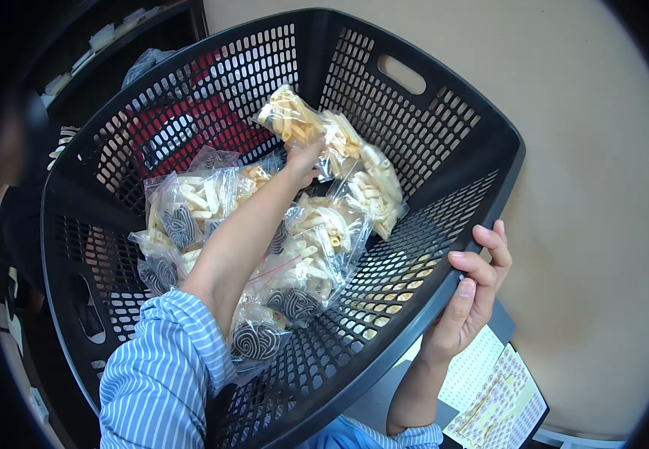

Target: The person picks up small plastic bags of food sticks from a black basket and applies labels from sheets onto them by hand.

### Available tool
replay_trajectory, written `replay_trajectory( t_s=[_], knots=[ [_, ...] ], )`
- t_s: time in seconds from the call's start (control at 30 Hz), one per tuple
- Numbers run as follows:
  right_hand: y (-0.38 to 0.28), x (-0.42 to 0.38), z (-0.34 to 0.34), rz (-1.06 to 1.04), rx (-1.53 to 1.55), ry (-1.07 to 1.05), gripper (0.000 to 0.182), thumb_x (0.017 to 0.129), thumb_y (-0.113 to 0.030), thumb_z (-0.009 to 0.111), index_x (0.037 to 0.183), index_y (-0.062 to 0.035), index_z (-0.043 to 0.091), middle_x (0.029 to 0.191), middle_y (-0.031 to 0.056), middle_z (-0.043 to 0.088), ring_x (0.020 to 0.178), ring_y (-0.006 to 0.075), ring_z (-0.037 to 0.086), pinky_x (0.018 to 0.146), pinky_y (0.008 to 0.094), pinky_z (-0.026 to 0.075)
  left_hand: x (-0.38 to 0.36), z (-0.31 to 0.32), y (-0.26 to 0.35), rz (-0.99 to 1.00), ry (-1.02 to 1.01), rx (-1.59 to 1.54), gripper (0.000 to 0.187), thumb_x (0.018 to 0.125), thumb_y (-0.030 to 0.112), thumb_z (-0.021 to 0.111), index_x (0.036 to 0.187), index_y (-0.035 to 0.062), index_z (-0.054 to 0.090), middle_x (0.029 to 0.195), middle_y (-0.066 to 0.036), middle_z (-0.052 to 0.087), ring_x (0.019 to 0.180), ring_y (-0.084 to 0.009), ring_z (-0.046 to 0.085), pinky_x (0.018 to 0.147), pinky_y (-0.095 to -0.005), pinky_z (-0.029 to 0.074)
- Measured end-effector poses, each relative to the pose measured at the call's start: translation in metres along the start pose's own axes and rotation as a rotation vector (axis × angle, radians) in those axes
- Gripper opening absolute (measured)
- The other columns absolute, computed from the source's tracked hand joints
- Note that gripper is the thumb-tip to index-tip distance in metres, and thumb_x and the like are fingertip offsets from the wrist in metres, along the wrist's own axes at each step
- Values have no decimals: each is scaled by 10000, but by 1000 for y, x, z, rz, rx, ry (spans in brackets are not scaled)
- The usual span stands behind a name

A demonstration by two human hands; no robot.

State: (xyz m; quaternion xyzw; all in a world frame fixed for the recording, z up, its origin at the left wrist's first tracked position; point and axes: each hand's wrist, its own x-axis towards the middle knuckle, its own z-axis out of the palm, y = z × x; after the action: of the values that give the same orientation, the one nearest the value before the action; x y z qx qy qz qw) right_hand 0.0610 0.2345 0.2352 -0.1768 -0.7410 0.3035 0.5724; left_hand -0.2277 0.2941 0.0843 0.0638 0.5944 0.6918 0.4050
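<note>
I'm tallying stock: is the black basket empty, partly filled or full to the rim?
Partly filled: clear bags lie inside the black basket, while bare perforated wall rises above them.

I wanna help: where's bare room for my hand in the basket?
Along the lower-right side of the basket, between the bags and the rim by the right hand. Another lies between the upper handle hole and the bags. The middle's crowded, with bags around the left hand.
</note>
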Motion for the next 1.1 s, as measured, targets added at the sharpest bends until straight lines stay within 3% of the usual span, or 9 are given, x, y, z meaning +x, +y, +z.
replay_trajectory(
  t_s=[0.2,0.23,0.33,0.37,0.57,0.67,0.73,1.07,1.1],
  knots=[
    [2,-2,0,18,33,10,199,825,-199,428,836,-63,572,1136,151,410,1227,324,243,974,460,250,-9,-2,19,-12,-73,-106,350,869,182,468,1194,73,394,1089,-119,528,1011,-266,526,855,-523,417],
    [2,-3,0,22,19,19,198,820,-195,421,826,-64,569,1136,151,408,1229,326,239,971,460,253,-13,4,16,-34,-68,-66,361,873,198,464,1210,100,378,1155,-131,480,1038,-278,504,857,-534,411],
    [1,-3,0,33,41,29,203,821,-197,417,825,-64,570,1134,151,406,1232,328,233,975,462,250,-22,26,0,-39,79,-55,668,799,187,597,1292,191,145,1257,-137,358,1082,-300,452,801,-555,419],
    [0,-2,0,31,48,22,196,815,-182,419,830,-61,571,1129,152,407,1230,330,234,980,461,246,-15,27,-7,-50,114,-50,761,748,161,659,1273,143,110,1215,-140,392,1061,-274,470,792,-491,443],
    [-6,3,-4,47,-9,-43,184,804,-149,419,844,-53,571,1121,152,406,1230,337,225,985,465,241,8,24,-13,278,274,282,714,682,63,681,1187,22,177,1137,-165,424,1018,-250,496,813,-340,458],
    [-4,2,-3,41,-2,-48,186,813,-157,419,847,-52,569,1123,150,403,1235,340,214,988,468,237,15,19,-14,319,277,184,709,660,22,675,1175,23,187,1124,-164,425,1015,-256,495,819,-346,455],
    [-4,1,-2,34,10,-33,188,819,-163,420,848,-51,568,1123,149,402,1237,341,209,989,469,235,16,17,-15,313,303,151,721,639,120,706,1176,37,232,1140,-187,451,1048,-285,488,896,-332,383],
    [-1,0,-3,20,29,-33,186,825,-179,433,847,-57,571,1122,145,413,1235,335,217,975,462,253,39,-24,18,294,103,-120,643,611,-68,618,1128,31,250,1091,-168,430,1014,-264,489,822,-354,450],
    [-1,1,-2,16,27,-31,185,824,-178,434,843,-57,573,1117,145,417,1232,334,222,973,459,255,24,-19,26,288,100,-155,647,627,-92,605,1143,37,235,1070,-164,449,925,-253,540,773,-370,483]
  ],
)
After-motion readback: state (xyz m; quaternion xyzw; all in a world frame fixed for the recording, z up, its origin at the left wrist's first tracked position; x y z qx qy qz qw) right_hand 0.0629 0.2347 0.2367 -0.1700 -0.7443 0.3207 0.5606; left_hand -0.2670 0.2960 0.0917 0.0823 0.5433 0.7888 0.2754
